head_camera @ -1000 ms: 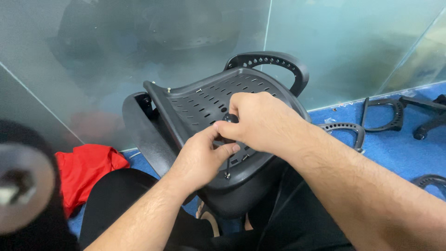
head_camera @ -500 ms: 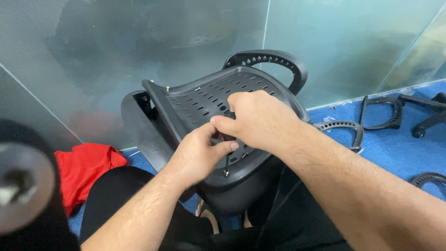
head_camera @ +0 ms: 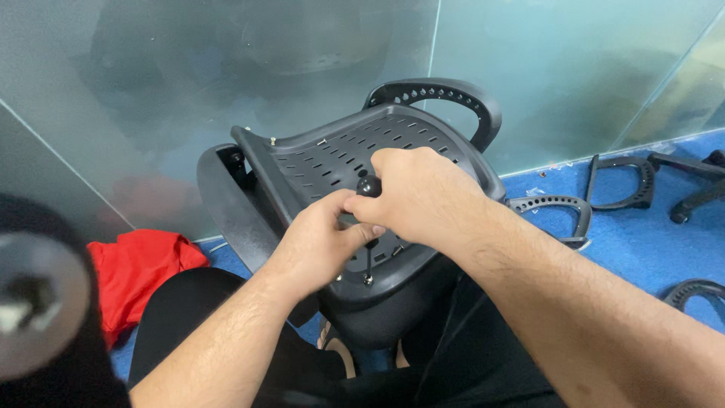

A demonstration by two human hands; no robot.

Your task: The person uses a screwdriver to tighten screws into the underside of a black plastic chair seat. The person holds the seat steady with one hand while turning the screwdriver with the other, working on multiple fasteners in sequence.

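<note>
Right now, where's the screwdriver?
Head view, centre: the screwdriver stands upright on the black perforated chair seat, its round black handle top gripped between the left hand and right hand.

Count: one black perforated chair seat [head_camera: 340, 162]; one screwdriver [head_camera: 368, 227]; one red cloth [head_camera: 140, 268]; four loose black armrests, first [head_camera: 555, 215]; two hands, first [head_camera: 321, 242].

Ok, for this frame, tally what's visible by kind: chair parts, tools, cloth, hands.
Black perforated seat shell: 1
Loose black armrest loops on the blue floor: 3
Armrest loop behind the shell: 1
Chair base leg: 1
Screwdriver: 1
Red cloth: 1
Hands, left hand and right hand, both on the screwdriver: 2
Total: 10
</note>
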